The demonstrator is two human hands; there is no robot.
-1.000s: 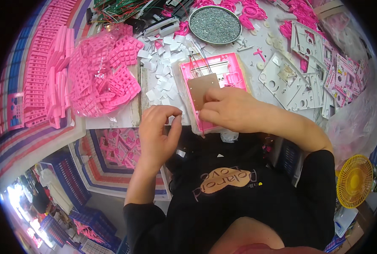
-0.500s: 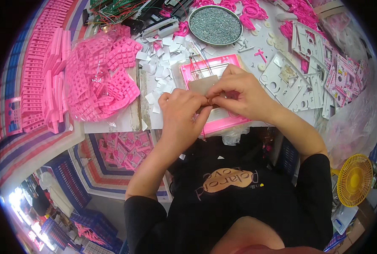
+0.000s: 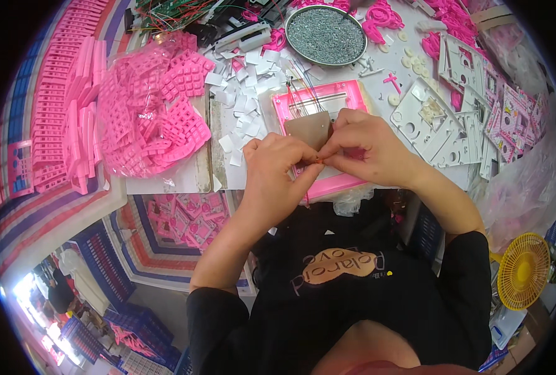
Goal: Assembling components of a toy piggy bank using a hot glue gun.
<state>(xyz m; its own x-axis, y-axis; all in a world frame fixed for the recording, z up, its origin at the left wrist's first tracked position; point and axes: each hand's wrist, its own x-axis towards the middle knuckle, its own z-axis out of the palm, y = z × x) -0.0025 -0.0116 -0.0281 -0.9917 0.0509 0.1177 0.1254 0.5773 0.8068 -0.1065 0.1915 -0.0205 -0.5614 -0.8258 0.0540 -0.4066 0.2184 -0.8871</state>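
In front of me at the table's near edge lies a pink plastic frame-like housing [image 3: 335, 186]. A flat grey-brown board [image 3: 309, 129] rests over its middle, with thin coloured wires [image 3: 300, 94] running up beyond it. My left hand [image 3: 278, 164] comes in from the left, thumb and forefinger pinched together over the housing. From the other side my right hand [image 3: 373, 150] pinches at the same spot, fingertips almost touching the left ones. Between them shows a tiny orange bit [image 3: 319, 160], too small to name. The fingers hide part of the housing.
A round tray of small metal screws [image 3: 325, 36] stands beyond the housing. White paper squares [image 3: 243, 103] and a bag of pink keypads [image 3: 143, 119] lie to the left. White plastic shells [image 3: 425, 119] lie right; a yellow fan [image 3: 523, 271] is at lower right.
Both hands, still pinched together, have come slightly nearer to me over the housing, and more of the grey-brown board shows. The whole view has shifted a little.
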